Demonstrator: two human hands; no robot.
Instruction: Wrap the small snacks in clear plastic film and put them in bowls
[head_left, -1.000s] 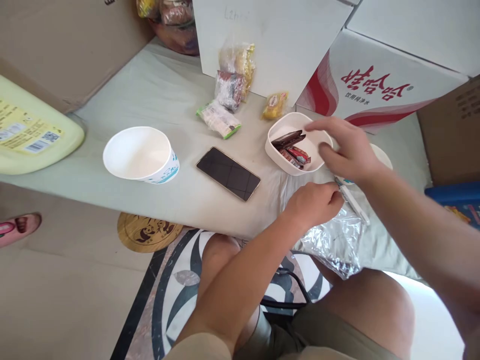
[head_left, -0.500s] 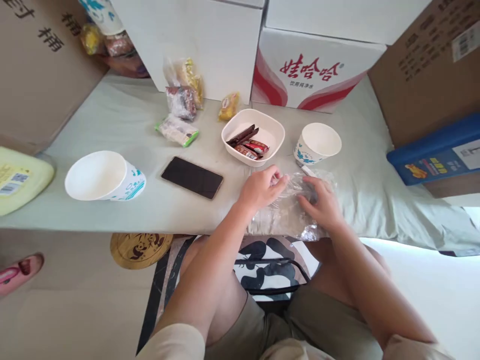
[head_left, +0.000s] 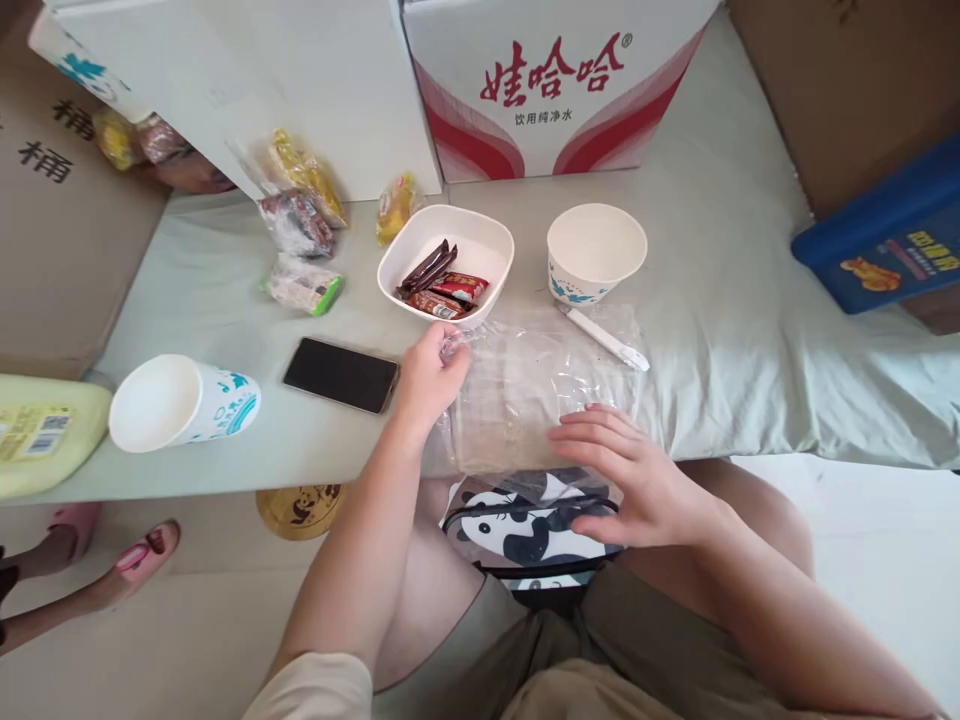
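A clear plastic bag (head_left: pixel 510 400) lies spread flat at the table's front edge, its near end hanging over. My left hand (head_left: pixel 435 372) pinches the bag's left upper corner, just below the white bowl (head_left: pixel 390 262). Inside that bowl are several wrapped snacks (head_left: pixel 450 285) in dark brown and red packets. My right hand (head_left: pixel 630 470) is open, fingers spread, over the bag's lower right part. On the bag's upper right side rests a white-handled knife (head_left: pixel 604 338), its tip close to a paper cup (head_left: pixel 596 250) with blue leaf print.
A black phone (head_left: pixel 342 375) and a second paper cup (head_left: pixel 161 405) are on the left, beside a pale yellow bottle (head_left: pixel 52 435). Wrapped snack packets (head_left: pixel 300 225) lie before the white cartons (head_left: pixel 540 90). A blue package (head_left: pixel 885 235) is at right. Another person's feet (head_left: pixel 142 560) show at lower left.
The crumpled bag is now spread out flat. My left hand has moved left with its corner, and my right hand has drawn back toward me and opened. The camera view has shifted.
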